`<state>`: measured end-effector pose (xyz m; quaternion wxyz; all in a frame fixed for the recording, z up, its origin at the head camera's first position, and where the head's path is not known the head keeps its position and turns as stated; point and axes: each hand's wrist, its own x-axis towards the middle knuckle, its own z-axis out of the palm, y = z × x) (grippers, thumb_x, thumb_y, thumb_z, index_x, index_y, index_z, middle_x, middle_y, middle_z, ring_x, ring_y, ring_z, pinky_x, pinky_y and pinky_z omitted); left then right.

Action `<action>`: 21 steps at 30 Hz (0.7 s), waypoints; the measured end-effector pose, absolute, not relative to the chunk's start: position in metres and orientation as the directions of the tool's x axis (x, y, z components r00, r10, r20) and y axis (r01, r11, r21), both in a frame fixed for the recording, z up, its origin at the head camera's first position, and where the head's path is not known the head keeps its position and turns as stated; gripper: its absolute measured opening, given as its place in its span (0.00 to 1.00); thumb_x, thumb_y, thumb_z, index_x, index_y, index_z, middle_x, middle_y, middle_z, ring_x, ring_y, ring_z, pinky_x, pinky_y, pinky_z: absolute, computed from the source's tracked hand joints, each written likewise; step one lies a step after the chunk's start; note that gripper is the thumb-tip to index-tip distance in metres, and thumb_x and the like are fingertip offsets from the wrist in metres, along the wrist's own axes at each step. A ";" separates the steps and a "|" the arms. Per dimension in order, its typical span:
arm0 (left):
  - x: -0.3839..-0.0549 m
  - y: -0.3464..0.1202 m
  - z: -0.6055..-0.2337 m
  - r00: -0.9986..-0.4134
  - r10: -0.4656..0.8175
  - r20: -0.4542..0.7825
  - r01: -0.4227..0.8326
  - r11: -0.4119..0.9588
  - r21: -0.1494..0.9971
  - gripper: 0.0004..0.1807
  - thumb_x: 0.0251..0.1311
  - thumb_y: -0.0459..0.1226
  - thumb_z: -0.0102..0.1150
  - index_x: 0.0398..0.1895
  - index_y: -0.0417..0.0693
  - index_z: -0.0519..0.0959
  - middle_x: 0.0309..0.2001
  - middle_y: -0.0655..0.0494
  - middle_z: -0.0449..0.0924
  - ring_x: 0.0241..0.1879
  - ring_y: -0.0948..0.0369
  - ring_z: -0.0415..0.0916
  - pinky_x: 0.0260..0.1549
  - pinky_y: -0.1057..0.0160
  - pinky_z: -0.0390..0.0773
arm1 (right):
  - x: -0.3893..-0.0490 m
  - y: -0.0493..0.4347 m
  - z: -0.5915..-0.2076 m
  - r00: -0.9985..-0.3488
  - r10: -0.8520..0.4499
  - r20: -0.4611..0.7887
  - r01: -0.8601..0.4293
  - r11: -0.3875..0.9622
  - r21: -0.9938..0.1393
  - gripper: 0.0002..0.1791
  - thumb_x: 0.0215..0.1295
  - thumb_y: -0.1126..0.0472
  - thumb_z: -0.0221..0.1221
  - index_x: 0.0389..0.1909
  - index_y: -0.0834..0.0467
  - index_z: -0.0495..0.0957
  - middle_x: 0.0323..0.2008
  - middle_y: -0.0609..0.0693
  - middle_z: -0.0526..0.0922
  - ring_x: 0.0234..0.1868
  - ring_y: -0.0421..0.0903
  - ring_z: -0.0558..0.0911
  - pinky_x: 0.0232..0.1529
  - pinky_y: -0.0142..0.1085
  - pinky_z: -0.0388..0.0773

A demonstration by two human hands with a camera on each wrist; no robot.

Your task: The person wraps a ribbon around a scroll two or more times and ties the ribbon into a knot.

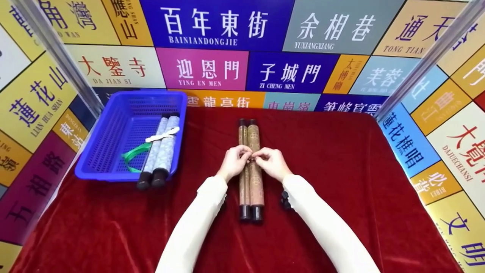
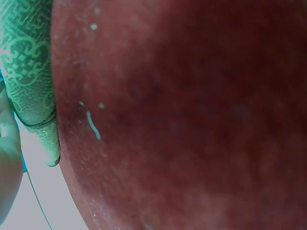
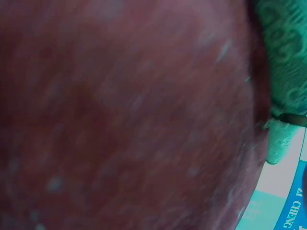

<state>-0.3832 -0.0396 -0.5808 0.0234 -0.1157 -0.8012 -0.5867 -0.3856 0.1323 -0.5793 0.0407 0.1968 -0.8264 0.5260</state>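
A brown-gold patterned scroll (image 1: 256, 185), rolled from both ends into two side-by-side rolls with dark end knobs, lies lengthwise on the red cloth. Over its middle, my left hand (image 1: 234, 162) and right hand (image 1: 272, 163) meet, thumbs and fingertips pinched together on a thin cord. In the left wrist view that dark cord (image 2: 41, 125) circles the scroll, which looks greenish there, and part of the left hand shows at the edge. The right wrist view catches the scroll (image 3: 284, 57) at its right edge; the fingertips hide most of the cord in the head view.
A blue plastic basket (image 1: 91, 151) stands at the left. Leaning over its right rim is a pale blue double-rolled scroll (image 1: 163, 151) tied with a white band (image 1: 163, 135), beside a green ribbon (image 1: 135, 152). Sign-covered panels (image 1: 223, 26) enclose the red-clothed table (image 1: 326, 151).
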 end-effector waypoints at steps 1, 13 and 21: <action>-0.383 -0.040 -0.581 -0.968 0.168 0.188 0.232 0.305 0.924 0.06 0.67 0.29 0.57 0.39 0.35 0.83 0.35 0.42 0.88 0.30 0.64 0.80 0.33 0.72 0.79 | -0.386 0.133 -0.580 -0.914 -0.288 0.285 -0.382 0.378 -0.844 0.09 0.59 0.73 0.62 0.37 0.63 0.88 0.35 0.59 0.89 0.33 0.35 0.81 0.37 0.24 0.77; -0.381 -0.041 -0.579 -0.930 0.202 0.306 0.365 0.429 0.827 0.05 0.66 0.30 0.59 0.37 0.40 0.84 0.33 0.48 0.88 0.35 0.58 0.83 0.40 0.63 0.81 | -0.389 0.130 -0.583 -0.928 -0.229 0.294 -0.362 0.367 -0.857 0.06 0.53 0.76 0.64 0.31 0.65 0.83 0.27 0.58 0.85 0.27 0.37 0.76 0.31 0.25 0.71; -0.379 -0.042 -0.580 -0.859 0.286 0.425 0.512 0.485 0.709 0.04 0.64 0.27 0.58 0.36 0.38 0.83 0.38 0.46 0.86 0.42 0.54 0.83 0.46 0.59 0.81 | -0.388 0.120 -0.586 -0.932 -0.117 0.343 -0.360 0.418 -0.834 0.08 0.47 0.76 0.62 0.28 0.65 0.73 0.23 0.55 0.79 0.24 0.39 0.72 0.28 0.25 0.67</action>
